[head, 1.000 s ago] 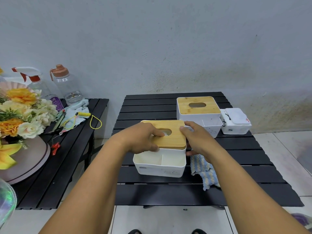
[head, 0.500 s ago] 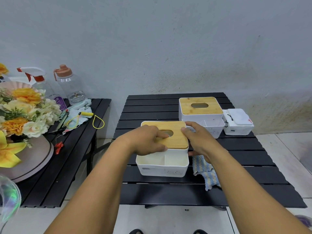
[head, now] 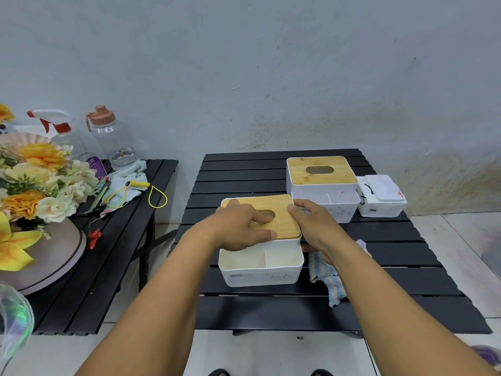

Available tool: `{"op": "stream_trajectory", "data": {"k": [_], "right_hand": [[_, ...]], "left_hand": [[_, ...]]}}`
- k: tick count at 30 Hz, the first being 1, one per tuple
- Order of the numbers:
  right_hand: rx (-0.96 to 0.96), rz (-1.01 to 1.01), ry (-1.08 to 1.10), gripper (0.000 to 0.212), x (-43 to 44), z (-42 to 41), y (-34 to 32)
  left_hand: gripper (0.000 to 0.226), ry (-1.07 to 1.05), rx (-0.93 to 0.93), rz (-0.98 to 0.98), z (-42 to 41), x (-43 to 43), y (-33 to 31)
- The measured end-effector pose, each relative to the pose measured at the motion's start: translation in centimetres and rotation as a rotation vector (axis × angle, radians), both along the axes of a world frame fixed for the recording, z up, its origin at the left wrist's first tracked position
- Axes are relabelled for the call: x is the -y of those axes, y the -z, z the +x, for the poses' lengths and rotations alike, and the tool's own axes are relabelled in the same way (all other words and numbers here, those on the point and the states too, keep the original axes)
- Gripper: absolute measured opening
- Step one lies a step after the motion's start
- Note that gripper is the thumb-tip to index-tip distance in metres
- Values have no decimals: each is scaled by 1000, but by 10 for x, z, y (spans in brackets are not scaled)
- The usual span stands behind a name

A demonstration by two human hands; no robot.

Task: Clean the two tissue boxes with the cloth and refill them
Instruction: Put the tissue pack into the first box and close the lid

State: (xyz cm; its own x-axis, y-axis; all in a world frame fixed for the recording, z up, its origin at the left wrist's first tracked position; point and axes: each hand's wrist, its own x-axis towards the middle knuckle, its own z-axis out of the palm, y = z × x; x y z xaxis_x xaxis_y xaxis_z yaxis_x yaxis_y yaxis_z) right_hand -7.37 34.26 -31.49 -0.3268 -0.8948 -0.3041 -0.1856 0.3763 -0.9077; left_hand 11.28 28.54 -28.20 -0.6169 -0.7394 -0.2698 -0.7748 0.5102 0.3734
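The left hand [head: 238, 229] lies on the wooden lid [head: 283, 213] of the near tissue box [head: 260, 275]. Its fingers are curled over the lid, one fingertip in the oval slot and the thumb along the lid's near edge, gripping it. The right hand [head: 318, 229] grips the lid's right edge with bent fingers. The box stands on the black bench [head: 393, 267], its two open compartments just below the left thumb. The striped cloth [head: 329, 280] lies under the right wrist, beside the box. Beyond the right fingertips stands the second tissue box [head: 322, 191], lid on, with a small white container [head: 382, 196] just beside it.
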Motion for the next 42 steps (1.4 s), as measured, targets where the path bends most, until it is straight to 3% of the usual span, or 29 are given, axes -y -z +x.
{"op": "stream_trajectory", "data": {"k": [13,15,18,20,22,24,26,33,39,42], "right_hand": [[-104,-45,2,40,2,1,4],[-69,-31,-2,41,0,2,5],[44,15,-21,46,-3,0,10],[82,57,-50,45,-5,-1,10],[115,97,-86,46,-5,-2,7],[119,117,-136,42,-5,1,6],[117,115,-160,40,-5,5,7],[249,-29,-132,49,-2,13,11],[272,-108,-168,39,-18,9,-5],[137,-140,-136,43,-32,9,-23]], "left_hand": [[47,12,7,-63,-1,-7,0],[41,-21,-171,-61,5,-8,3],[33,-314,-542,-162,16,-4,7],[35,-527,-574,-232,26,3,13],[39,-671,-473,-124,35,9,23],[52,-747,-419,105,39,10,33],[61,-815,-510,340,38,5,36],[45,-803,-955,688,27,-11,28],[66,-702,-1134,765,34,-20,37],[68,-607,-1202,720,36,-24,38]]}}
